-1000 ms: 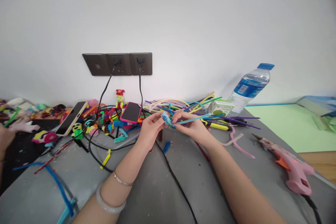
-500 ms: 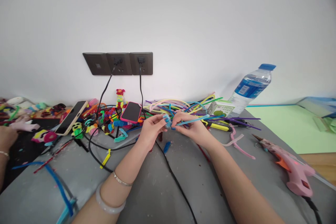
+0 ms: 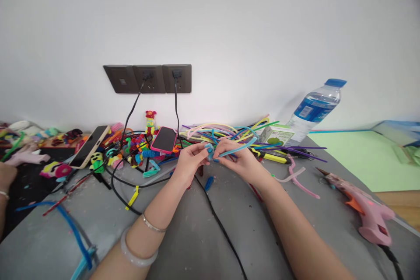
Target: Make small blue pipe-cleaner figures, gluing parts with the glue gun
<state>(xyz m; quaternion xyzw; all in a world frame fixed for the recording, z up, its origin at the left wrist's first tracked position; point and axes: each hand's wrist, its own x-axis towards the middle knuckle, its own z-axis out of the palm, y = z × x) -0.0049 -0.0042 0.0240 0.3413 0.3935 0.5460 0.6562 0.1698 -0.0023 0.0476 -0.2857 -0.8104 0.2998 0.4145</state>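
Both my hands meet over the middle of the grey table (image 3: 197,245). My left hand (image 3: 189,161) pinches a small light-blue coiled pipe cleaner piece (image 3: 209,150). My right hand (image 3: 238,159) is closed on the same pipe cleaner, whose straight light-blue tail (image 3: 241,146) sticks out up and to the right. Just behind my hands lies a heap of coloured pipe cleaners (image 3: 216,132). A short blue scrap (image 3: 208,183) lies on the table below my hands.
Two phones (image 3: 89,146) (image 3: 163,140) charge from wall sockets (image 3: 147,78), black cables crossing the table. A pink glue gun (image 3: 361,210) lies at right, a water bottle (image 3: 313,109) and green carton (image 3: 275,134) behind. Another person's hand (image 3: 5,179) is at far left.
The straight tail of the light-blue pipe cleaner has swung a little upward as my right hand's fingers shifted. My left hand has hardly moved.
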